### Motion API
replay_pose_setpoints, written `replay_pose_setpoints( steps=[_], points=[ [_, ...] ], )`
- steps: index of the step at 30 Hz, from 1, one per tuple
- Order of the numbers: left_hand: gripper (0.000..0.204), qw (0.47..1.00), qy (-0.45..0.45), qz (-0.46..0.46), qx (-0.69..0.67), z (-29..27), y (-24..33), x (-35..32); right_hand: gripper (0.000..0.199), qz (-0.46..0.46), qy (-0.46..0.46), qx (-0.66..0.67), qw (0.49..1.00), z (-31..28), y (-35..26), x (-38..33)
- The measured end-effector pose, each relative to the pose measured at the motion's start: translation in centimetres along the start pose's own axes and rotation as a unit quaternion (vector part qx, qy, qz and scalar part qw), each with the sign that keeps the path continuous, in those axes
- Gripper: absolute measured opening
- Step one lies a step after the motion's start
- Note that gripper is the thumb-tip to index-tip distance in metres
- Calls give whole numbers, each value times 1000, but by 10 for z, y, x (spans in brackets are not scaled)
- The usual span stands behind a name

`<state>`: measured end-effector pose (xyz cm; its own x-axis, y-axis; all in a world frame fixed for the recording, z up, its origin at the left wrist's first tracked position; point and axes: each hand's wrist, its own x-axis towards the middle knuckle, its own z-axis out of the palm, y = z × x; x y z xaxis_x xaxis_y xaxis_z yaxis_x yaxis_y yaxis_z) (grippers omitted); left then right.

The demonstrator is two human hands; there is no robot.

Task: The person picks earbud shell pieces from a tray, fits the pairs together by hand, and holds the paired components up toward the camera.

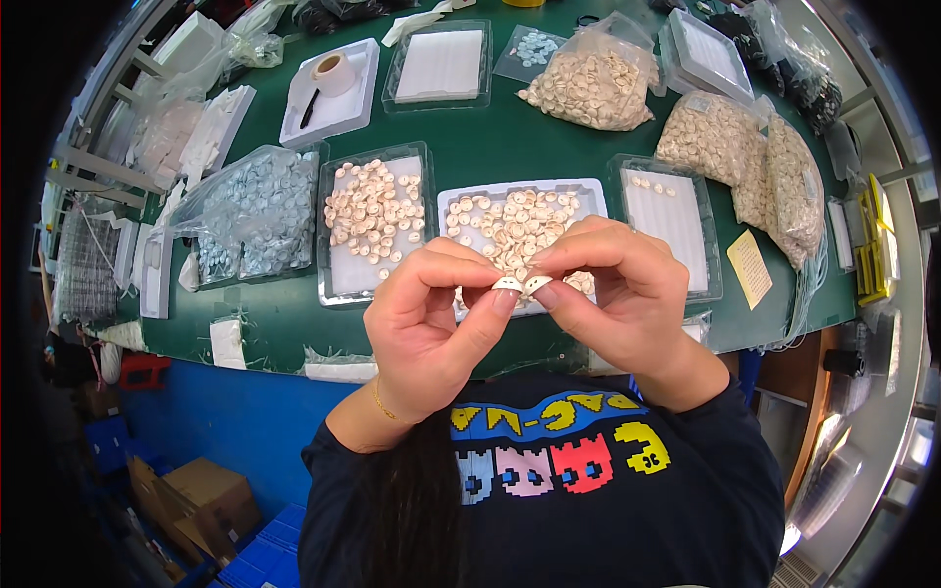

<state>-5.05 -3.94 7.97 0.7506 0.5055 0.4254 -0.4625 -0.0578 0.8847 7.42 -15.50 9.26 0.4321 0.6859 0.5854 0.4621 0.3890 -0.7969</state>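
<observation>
My left hand [431, 318] and my right hand [618, 294] are raised together over the green table [490, 147]. Each pinches a small white ring-shaped piece between thumb and forefinger: the left piece [507, 283] and the right piece [537, 284] nearly touch. Just behind my hands lies a white tray [451, 201] heaped with several cream-coloured rings. A clear tray [338, 279] with more such rings sits to its left.
A clear tray [676, 230] with a white pad is at the right. Plastic bags of cream rings [593, 88] [755, 162] lie at the back and right, a bag of bluish pieces [250, 211] at the left. A tape roll [333, 71] rests on a white tray. Cardboard boxes [201, 500] stand on the floor.
</observation>
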Motion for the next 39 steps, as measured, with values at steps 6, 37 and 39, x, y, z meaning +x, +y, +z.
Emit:
replay_pose_setpoints(
  steps=[6, 37, 39],
  points=[
    [18, 1000, 10, -11, -3, 1, 2, -1, 19, 46, -22, 42, 998, -1, -3, -4],
    [16, 861, -114, -276, -412, -5, -3, 8, 19, 396, -103, 624, 665, -7, 10, -6],
    [17, 856, -120, -277, -420, -5, -4, 9, 19, 394, -106, 628, 662, -7, 11, -7]
  ],
)
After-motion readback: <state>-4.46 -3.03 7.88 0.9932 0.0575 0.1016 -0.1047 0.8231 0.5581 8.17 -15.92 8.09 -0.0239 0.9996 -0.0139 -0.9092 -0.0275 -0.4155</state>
